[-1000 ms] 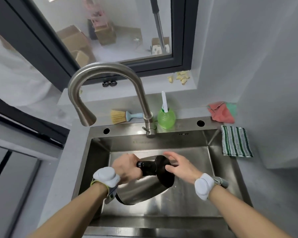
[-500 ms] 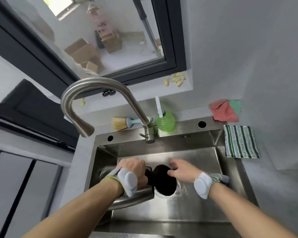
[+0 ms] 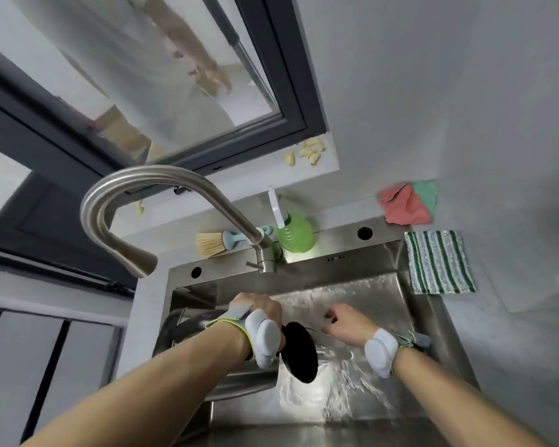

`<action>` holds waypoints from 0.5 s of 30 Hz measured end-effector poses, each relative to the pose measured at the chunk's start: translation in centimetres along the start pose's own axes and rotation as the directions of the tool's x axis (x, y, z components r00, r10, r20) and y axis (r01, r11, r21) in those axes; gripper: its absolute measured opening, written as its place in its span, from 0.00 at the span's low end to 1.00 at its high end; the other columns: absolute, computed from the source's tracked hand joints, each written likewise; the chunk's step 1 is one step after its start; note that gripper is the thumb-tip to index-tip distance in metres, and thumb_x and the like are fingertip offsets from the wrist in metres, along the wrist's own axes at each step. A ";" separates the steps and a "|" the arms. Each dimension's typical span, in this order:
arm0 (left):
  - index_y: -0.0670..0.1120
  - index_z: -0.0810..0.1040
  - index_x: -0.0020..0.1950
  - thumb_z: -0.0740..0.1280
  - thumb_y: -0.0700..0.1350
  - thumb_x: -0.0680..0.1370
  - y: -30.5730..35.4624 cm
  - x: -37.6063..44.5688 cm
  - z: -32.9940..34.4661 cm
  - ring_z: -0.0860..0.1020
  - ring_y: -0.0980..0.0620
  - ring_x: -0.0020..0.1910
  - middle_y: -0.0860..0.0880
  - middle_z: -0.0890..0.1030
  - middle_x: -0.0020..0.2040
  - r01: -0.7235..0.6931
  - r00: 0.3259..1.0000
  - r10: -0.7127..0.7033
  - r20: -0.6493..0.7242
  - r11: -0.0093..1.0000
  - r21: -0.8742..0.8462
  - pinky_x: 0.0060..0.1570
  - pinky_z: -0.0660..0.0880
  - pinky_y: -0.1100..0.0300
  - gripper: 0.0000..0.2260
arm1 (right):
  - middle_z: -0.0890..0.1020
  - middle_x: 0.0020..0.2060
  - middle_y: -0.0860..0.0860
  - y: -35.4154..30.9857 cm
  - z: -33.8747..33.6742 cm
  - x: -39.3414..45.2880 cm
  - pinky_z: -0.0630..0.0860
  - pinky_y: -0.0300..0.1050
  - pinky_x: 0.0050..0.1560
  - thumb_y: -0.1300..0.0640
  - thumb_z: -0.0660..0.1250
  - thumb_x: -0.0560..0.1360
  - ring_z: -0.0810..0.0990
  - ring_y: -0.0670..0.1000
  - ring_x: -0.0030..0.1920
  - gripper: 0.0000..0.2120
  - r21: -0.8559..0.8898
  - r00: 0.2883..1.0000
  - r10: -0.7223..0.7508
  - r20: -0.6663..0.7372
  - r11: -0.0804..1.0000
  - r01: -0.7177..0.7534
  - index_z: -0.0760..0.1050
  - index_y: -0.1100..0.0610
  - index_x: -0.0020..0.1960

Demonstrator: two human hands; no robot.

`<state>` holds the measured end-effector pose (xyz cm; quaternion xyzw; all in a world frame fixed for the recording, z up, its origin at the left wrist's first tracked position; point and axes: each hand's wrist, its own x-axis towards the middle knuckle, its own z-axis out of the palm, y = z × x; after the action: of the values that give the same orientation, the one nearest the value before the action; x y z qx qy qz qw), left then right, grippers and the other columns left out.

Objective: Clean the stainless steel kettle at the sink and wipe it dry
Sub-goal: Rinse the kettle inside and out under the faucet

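While the stainless steel kettle (image 3: pixel 236 382) lay tipped on its side low in the left half of the sink (image 3: pixel 433 321), its dark open mouth (image 3: pixel 299 351) faced right toward the basin floor, where the metal looked wet and streaked with water. Left hand (image 3: pixel 259 312): fingers curled tight about the kettle's handle near the top, the handle itself mostly hidden under the hand and wrist. Right hand (image 3: pixel 346 322): apart from the kettle, just right of the mouth, fingers loosely bent and holding nothing. Faucet (image 3: pixel 162 201): gooseneck, spout out over the sink's left edge; no stream could be made out. Body of kettle: rigid polished steel, judged moderately heavy and heavier with any water left inside; wet walls likely slippery, so a bare-palm hold on the curved body would be unreliable. Best purchase judged to be the handle, as held, with the free hand steadying the base or the rim of the mouth while turning it. Not fragile, though a slip against the steel basin could dent or clatter. Ledge behind sink: scrubbing brush (image 3: pixel 213 243) and green soap bottle (image 3: pixel 294 232). Counter to the right: striped green-and-white cloth (image 3: pixel 439 262), and a pink and green rag (image 3: pixel 407 203) behind it; either judged suitable for the drying step, which had not been reached
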<state>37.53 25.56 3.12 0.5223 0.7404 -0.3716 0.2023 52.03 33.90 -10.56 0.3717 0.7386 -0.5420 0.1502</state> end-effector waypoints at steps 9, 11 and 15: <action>0.53 0.69 0.44 0.63 0.47 0.83 1.1 1.5 -0.5 0.73 0.51 0.50 0.48 0.70 0.49 0.073 0.997 -0.074 -0.030 0.997 -0.040 0.46 0.64 0.58 0.08 | 0.81 0.45 0.47 1.2 -0.5 -0.1 0.79 0.50 0.49 0.54 0.67 0.72 0.80 0.52 0.48 0.02 -0.089 0.999 0.003 -0.046 0.996 -0.007 0.75 0.49 0.45; 0.53 0.71 0.53 0.62 0.47 0.83 1.0 1.8 -0.5 0.78 0.49 0.57 0.47 0.73 0.51 0.082 0.997 -0.082 -0.001 0.996 -0.035 0.47 0.64 0.58 0.01 | 0.75 0.42 0.46 1.0 -0.4 -0.1 0.75 0.47 0.45 0.57 0.66 0.70 0.77 0.51 0.46 0.08 -0.136 0.993 -0.028 -0.118 0.991 0.012 0.68 0.47 0.39; 0.46 0.78 0.66 0.62 0.47 0.83 0.9 2.1 -0.2 0.79 0.45 0.64 0.45 0.80 0.64 0.064 0.998 -0.063 -0.014 0.996 0.062 0.47 0.65 0.57 0.14 | 0.80 0.45 0.48 1.1 -0.5 0.2 0.77 0.48 0.50 0.65 0.61 0.68 0.78 0.54 0.52 0.13 -0.136 0.984 -0.094 -0.152 0.988 0.073 0.73 0.47 0.37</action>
<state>37.59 27.14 1.52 0.5068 0.7457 -0.3979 0.1697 52.77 34.57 -11.23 0.3717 0.7967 -0.4676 0.0921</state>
